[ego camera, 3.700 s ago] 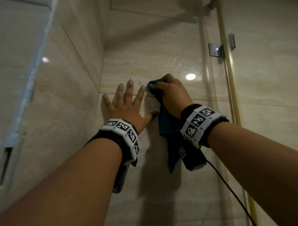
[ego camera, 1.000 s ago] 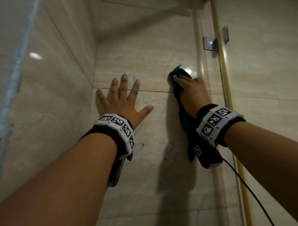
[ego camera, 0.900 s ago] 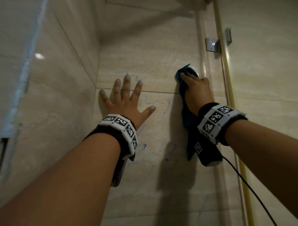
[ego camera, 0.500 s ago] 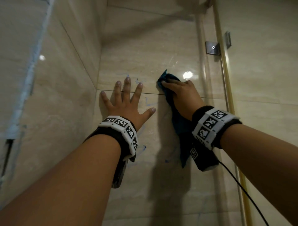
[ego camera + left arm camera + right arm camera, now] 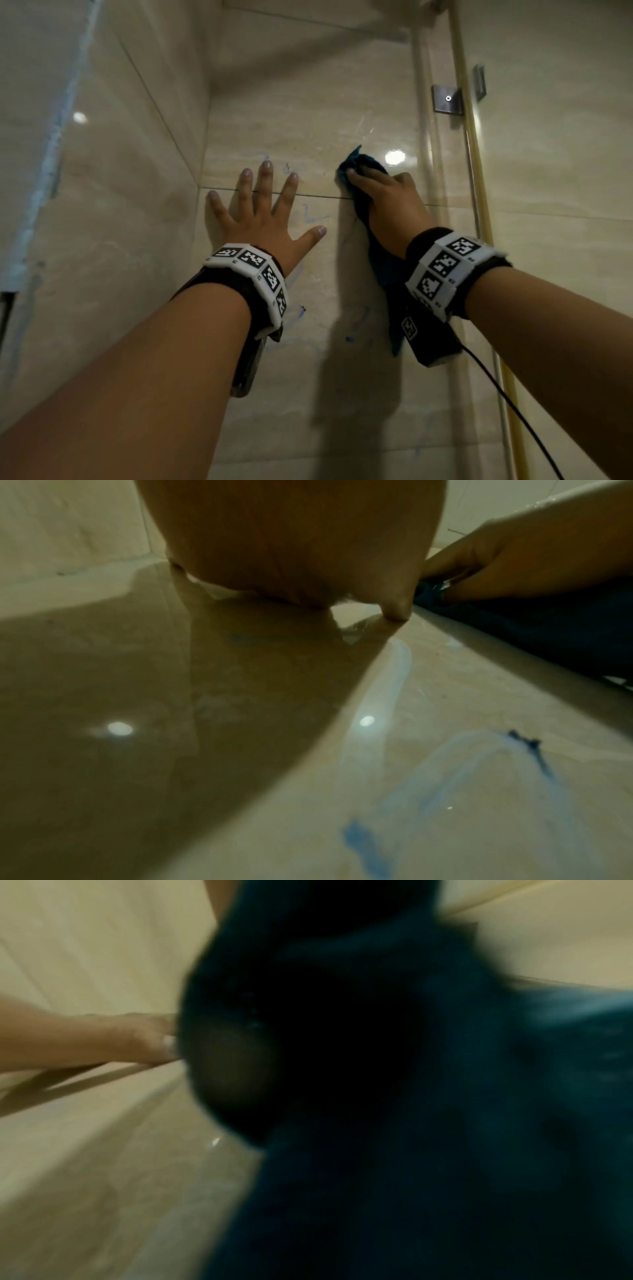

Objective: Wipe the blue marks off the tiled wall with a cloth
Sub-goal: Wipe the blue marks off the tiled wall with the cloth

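Our right hand (image 5: pixel 387 202) clutches the cloth (image 5: pixel 358 161) on the tiled wall (image 5: pixel 308 120); blue marks (image 5: pixel 313 216) lie just left of it, by our flat, splayed left hand (image 5: pixel 263 222).

**A:** Right side?
**B:** Glass panel (image 5: pixel 555 178), upright. A brass-coloured strip (image 5: pixel 474 154) runs down its edge.

**A:** Fittings?
**B:** One square metal bracket (image 5: pixel 447 99) high up, touching the strip, single screw at its centre. A narrower plate (image 5: pixel 480 82) just beside it, across the strip.

**A:** Anything loose?
**B:** A black cable (image 5: pixel 507 404) trails toward the lower right and crosses the foot of the strip.

**A:** Left side?
**B:** A pale streaky band (image 5: pixel 41 192) runs top to bottom, with a round spot of glare (image 5: pixel 79 117) near it. There's a dark slot (image 5: pixel 5 318) at the edge below. Can't tell what band or slot are.
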A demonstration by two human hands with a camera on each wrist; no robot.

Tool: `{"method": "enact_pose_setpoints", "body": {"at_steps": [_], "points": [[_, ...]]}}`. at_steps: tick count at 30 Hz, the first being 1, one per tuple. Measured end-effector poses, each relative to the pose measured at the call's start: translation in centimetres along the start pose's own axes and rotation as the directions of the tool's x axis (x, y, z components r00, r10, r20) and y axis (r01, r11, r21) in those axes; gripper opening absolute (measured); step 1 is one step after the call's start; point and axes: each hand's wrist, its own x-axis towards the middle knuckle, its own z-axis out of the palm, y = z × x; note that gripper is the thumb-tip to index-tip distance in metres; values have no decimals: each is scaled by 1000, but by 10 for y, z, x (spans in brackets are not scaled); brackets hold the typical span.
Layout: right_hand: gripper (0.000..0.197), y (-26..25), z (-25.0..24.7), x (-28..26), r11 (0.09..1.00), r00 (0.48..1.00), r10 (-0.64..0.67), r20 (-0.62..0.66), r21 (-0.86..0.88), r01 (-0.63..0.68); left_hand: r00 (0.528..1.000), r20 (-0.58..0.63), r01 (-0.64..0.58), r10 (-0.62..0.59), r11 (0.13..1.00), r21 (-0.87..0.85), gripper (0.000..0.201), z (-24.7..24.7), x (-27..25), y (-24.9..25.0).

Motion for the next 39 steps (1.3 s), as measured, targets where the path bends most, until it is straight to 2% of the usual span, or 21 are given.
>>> {"method": "enact_pose_setpoints", "body": {"at_steps": [5, 8, 11, 16, 24, 27, 33, 35, 39], "points": [[49, 21, -6, 1, 990, 989, 128, -77, 77, -122, 1000, 10, 6, -6, 1000, 4, 88, -1, 0, -1], [45, 25, -7, -6, 980, 978, 192, -87, 62, -187, 1000, 4, 4, -4, 1000, -1, 88, 0, 0, -1], [45, 16, -1, -17, 988, 984, 147, -102, 65, -141, 1000, -2, 8, -8, 1000, -1, 88, 0, 0, 0], [45, 8, 3, -28, 997, 997, 54, -48, 55, -51, 1000, 13, 11, -11, 1000, 14, 88, -2, -1, 0], [47, 35, -5, -21, 967, 969, 244, -42, 92, -239, 1000, 8, 2, -2, 1000, -3, 87, -3, -2, -2], [47, 31, -1, -25, 964, 969, 245, -44, 116, -238, 1000, 6, 1, -1, 1000, -7, 87, -3, -3, -2], [45, 29, 6, -36, 979, 988, 129, -82, 168, -114, 1000, 15, 6, -6, 1000, 12, 87, -8, -6, 5], [46, 33, 3, -38, 978, 987, 145, -73, 159, -132, 1000, -17, -17, 16, 1000, -20, 87, -7, -13, 8], [47, 39, 2, -40, 950, 961, 271, -61, 176, -257, 999, -20, -29, 29, 999, -26, 86, 2, -31, 8]]}}
